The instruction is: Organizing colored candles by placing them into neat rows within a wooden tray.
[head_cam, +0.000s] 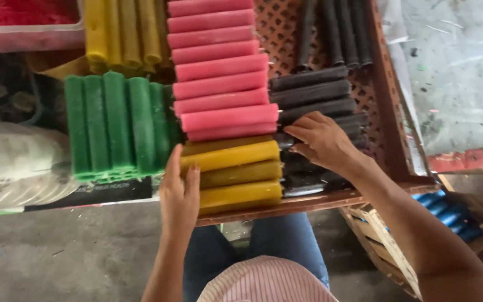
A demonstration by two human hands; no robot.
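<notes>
A brown latticed tray (389,112) holds rows of thick candles lying on their sides. My left hand (179,193) presses against the left ends of the dark yellow candles (236,176) at the tray's near edge, fingers apart. My right hand (322,142) rests on the black candles (314,92) at the right, fingertips at the seam between them and the pink candles (222,84) stacked in the middle. Neither hand grips a candle.
Green candles (115,126) lie in a block at the left, with yellow ones (124,33) behind them. A red-filled tray (26,22) sits far left. Blue candles (448,212) lie in a wooden crate (387,246) below right. My knees are under the tray.
</notes>
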